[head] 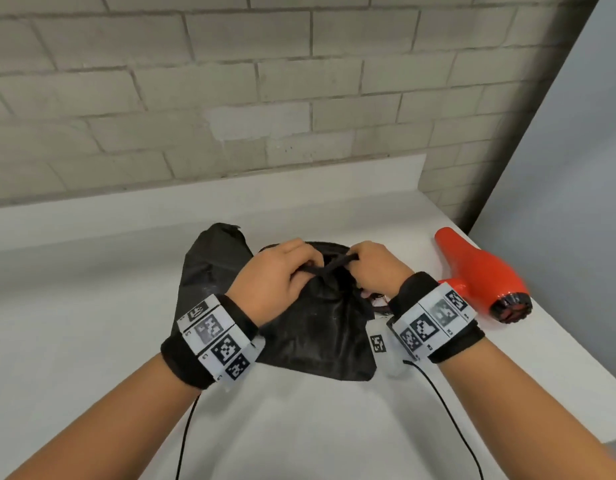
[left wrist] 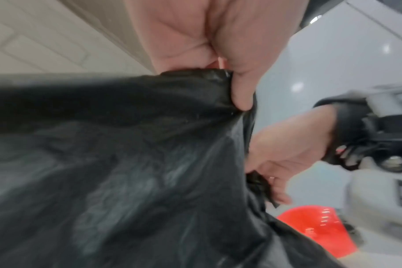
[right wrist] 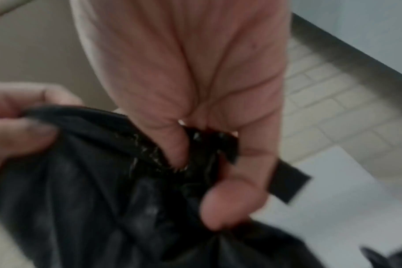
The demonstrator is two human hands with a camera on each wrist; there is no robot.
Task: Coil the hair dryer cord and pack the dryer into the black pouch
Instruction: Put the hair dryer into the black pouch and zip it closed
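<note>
Both hands at the mouth of the crumpled black fabric pouch [head: 313, 327], which lies mid-worktop w/ its opening lifted toward the far side. Left hand [head: 275, 277] has its fingers [left wrist: 241, 90] curled over the pouch's rim, pinching the hem. Right hand [head: 375, 268] does the same on the opposite side of the rim, thumb & fingers [right wrist: 230, 210] clamped on bunched fabric; a flat black strap end [right wrist: 287, 183] sticks out past them. The rim is pulled between the two hands; how wide the mouth gapes I can't tell, wrist views are blurred.

Red plastic hair dryer [head: 479, 275] lies on its side to the right of the pouch, outside it, near the right wrist, nozzle pointing away, dark rear grille toward the worktop's right edge and close to it. Its cord isn't clearly visible.

White worktop [head: 92, 306]: wide bare area left of the pouch & in front of it toward the near edge. Grey brick wall [head: 230, 81] runs along the back edge.
</note>
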